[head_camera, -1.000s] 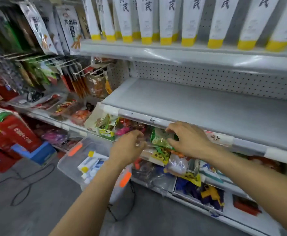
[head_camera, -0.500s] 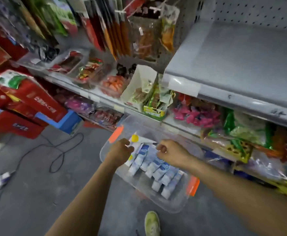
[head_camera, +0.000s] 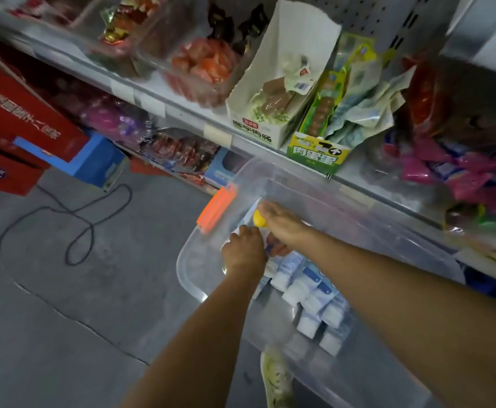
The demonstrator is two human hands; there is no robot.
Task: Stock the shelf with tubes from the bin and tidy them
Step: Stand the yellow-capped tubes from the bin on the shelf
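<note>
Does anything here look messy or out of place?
Yes. Crumpled packets spill over the sides of the green display box on the shelf, and a black cable lies in loose loops across the cracked floor, where feet could catch it.

Both arms are bare and reach forward and down, drawing together at the hands. The left forearm (head_camera: 205,334) rises from the bottom edge and the right forearm (head_camera: 388,284) comes in from the lower right. The left hand (head_camera: 244,254) shows its back, its fingers curled under and hidden. Just beyond it, almost touching, the right hand (head_camera: 283,228) lies palm down with fingers stretched forward. Neither hand's grip can be made out.
</note>
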